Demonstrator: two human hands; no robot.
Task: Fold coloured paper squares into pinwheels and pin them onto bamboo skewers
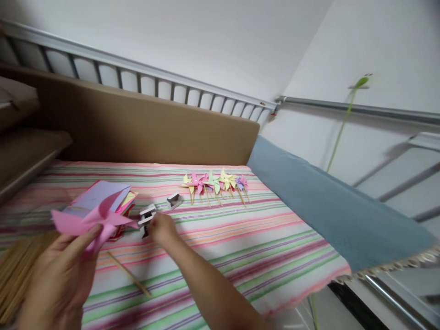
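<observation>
A pink paper pinwheel (99, 219) is pinched between the thumb and fingers of my left hand (65, 263), without a stick on it. My right hand (162, 228) is curled at a small white box (147, 213) with a dark inside; its fingertips are hidden there, and what they grip does not show. Another small open white box (174, 200) sits just beyond. One thin wooden stick (129, 273) lies on the striped cloth between my hands. Behind the pinwheel is a stack of coloured paper (99, 195), lilac on top.
Several finished pinwheels (213, 182) on sticks lie in a row farther back on the striped cloth (275, 250). A bundle of wooden sticks (20, 268) is at the lower left. Cardboard (154, 126) lines the back rail, and blue fabric (326, 197) borders the right side.
</observation>
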